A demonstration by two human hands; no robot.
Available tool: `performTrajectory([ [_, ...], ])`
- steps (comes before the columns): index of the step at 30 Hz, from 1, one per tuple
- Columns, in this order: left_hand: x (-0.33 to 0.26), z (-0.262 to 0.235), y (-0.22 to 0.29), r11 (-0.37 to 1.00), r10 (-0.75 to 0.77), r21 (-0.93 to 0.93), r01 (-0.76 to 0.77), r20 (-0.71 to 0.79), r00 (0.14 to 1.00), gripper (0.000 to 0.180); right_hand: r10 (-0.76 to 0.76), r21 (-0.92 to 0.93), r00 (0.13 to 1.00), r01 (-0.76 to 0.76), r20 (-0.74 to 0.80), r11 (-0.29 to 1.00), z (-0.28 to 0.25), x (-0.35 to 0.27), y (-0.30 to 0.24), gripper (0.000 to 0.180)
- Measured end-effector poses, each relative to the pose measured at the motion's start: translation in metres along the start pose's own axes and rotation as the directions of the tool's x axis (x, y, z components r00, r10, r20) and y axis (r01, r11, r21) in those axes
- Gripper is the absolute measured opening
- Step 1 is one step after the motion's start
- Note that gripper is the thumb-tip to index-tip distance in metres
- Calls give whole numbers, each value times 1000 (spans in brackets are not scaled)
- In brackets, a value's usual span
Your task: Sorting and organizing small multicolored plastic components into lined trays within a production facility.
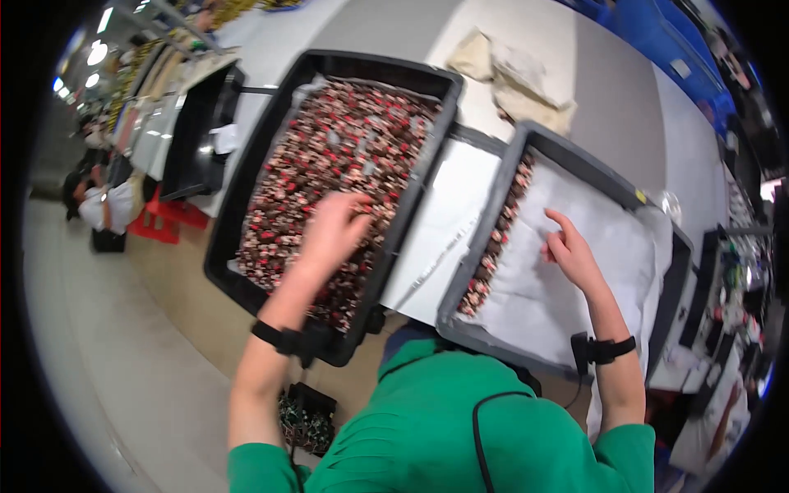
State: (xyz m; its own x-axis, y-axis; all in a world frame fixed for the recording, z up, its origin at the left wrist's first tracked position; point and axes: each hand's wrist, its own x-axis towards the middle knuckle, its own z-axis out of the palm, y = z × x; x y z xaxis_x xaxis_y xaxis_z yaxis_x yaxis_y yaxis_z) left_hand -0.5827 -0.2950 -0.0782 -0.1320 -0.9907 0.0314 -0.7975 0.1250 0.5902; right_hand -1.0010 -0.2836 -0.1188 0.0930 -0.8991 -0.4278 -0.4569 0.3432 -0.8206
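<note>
My left hand (330, 232) is over the black tray (215, 246) on the left. Its fingers are slightly bent, the thumb apart from them, and I see nothing held. Small dark, pale pink and red pieces (329, 140) fill this tray in a loose layer over a pale liner. My right hand (571, 253) hovers above the grey tray (567, 150) on the right, index finger stretched out and the others curled, with no piece visible in it. White sheeting (534, 287) lines that tray. One narrow row of similar pieces (498, 238) runs along its left side.
Beige cloth (526, 86) lies on the table beyond the trays. Blue bins (670, 49) stand at the far right. Another black tray (197, 135) is at the left, near a red stool (168, 215) and a person in white (119, 204). Dark straps (604, 351) circle both my wrists.
</note>
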Motion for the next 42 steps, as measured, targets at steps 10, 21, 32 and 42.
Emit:
performTrajectory([
  [10, 11, -2, -37, 995, 38, 89, -44, 69, 997, 28, -31, 204, 997, 15, 71, 979, 29, -57, -47, 32],
  [21, -20, 52, 130, 747, 294, -656, 104, 468, 833, 27, -117, 212, 925, 41, 360, 976, 48, -65, -74, 25],
  [32, -27, 97, 97, 930, 333, -202, -307, 109, 936, 35, 6, -274, 843, 168, 537, 947, 89, -58, -16, 41],
  [42, -41, 118, 87, 935, 345, -123, -333, 87, 935, 43, -157, -280, 879, 305, 450, 910, 113, -58, 1, 23],
])
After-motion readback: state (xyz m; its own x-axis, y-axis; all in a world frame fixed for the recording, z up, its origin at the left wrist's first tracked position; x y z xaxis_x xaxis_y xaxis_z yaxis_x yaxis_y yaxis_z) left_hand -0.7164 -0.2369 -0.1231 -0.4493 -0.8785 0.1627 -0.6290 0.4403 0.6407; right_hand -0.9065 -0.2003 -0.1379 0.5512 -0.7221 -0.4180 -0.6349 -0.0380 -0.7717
